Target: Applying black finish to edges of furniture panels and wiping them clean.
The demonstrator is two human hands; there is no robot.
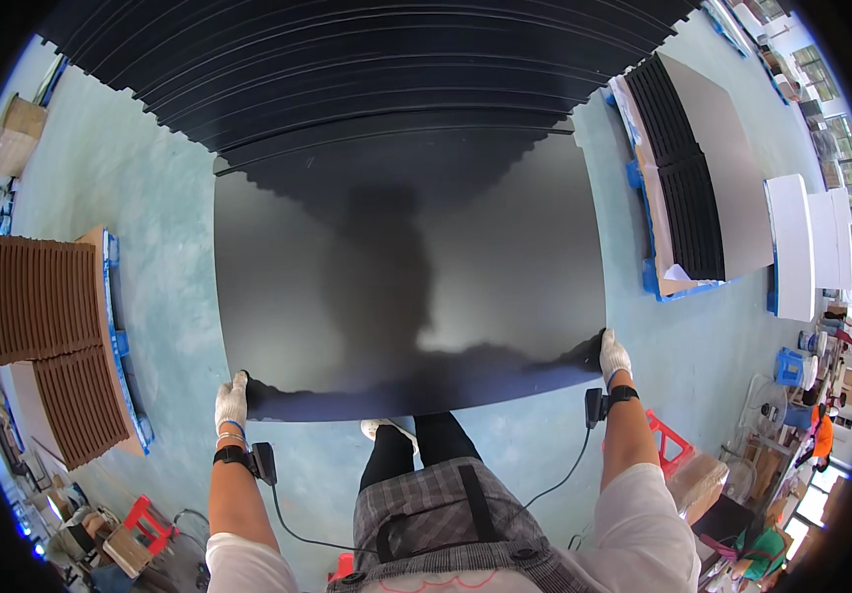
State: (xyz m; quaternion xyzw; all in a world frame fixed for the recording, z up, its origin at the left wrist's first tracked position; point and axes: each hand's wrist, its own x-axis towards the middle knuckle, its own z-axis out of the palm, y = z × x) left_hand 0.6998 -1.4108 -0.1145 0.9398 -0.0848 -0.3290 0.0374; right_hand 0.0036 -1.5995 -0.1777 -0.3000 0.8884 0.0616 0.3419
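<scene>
A large, glossy black panel point(515, 267) spans the space in front of me, and a dark reflection shows in its surface. My left hand point(232, 399), in a white glove, grips its near left corner. At the near right corner my right hand point(615, 356), gloved too, is closed round the edge. The fingers under the panel are hidden from both sides. The panel's far edge meets a tall stack of black panels point(377, 69); whether it rests on the stack I cannot tell.
On the right, dark panels point(668, 158) stand on a blue pallet point(655, 277), with white boards point(790, 247) beyond. Brown ribbed stacks point(36, 296) occupy another pallet at left. Red stools point(149, 524) and a carton point(695, 482) sit nearer me. Cables run from my wrist devices.
</scene>
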